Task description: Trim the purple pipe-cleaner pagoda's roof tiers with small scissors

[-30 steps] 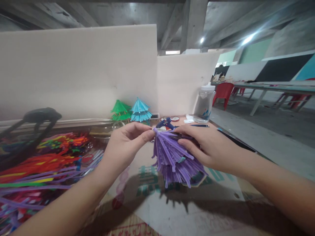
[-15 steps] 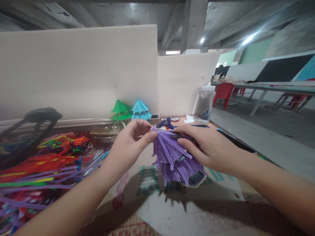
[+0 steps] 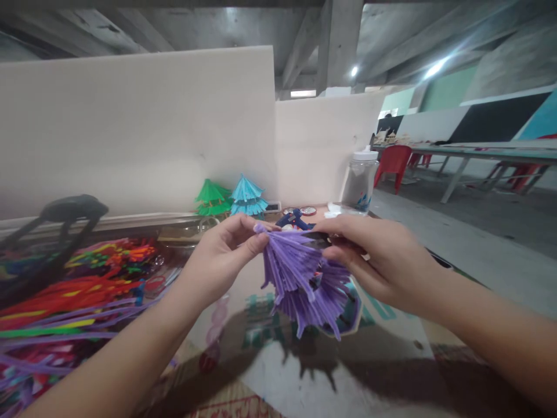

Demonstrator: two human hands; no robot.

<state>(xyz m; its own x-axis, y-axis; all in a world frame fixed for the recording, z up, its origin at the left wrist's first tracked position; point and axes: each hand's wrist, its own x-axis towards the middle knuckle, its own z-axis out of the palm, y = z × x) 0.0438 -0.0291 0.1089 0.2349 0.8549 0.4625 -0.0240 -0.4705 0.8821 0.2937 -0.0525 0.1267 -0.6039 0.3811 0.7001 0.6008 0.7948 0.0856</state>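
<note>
A two-tiered purple pipe-cleaner pagoda (image 3: 289,261) is held up, tilted, above the cardboard-covered table, its base leaning down to the right. My left hand (image 3: 232,247) pinches the pointed top of its roof between thumb and fingers. At the roof's right side, my right hand (image 3: 369,252) has its fingers closed around a small dark tool (image 3: 321,237), mostly hidden, whose kind I cannot make out. The tool's end lies against the purple strands. Beneath the lower tier, part of a flat base with a pale edge (image 3: 354,325) shows.
Green (image 3: 213,197) and light-blue (image 3: 248,196) tiered models stand by the white partition (image 3: 139,133). A blue glue gun (image 3: 295,218) lies behind the pagoda, with a clear white-lidded bottle (image 3: 359,183) at back right. Colourful pipe cleaners (image 3: 65,302) and a dark stand (image 3: 73,209) fill the left.
The pagoda has turned and its top has moved slightly left with my left hand. My right hand has shifted a little right, showing more of the dark tool and a gap between tiers.
</note>
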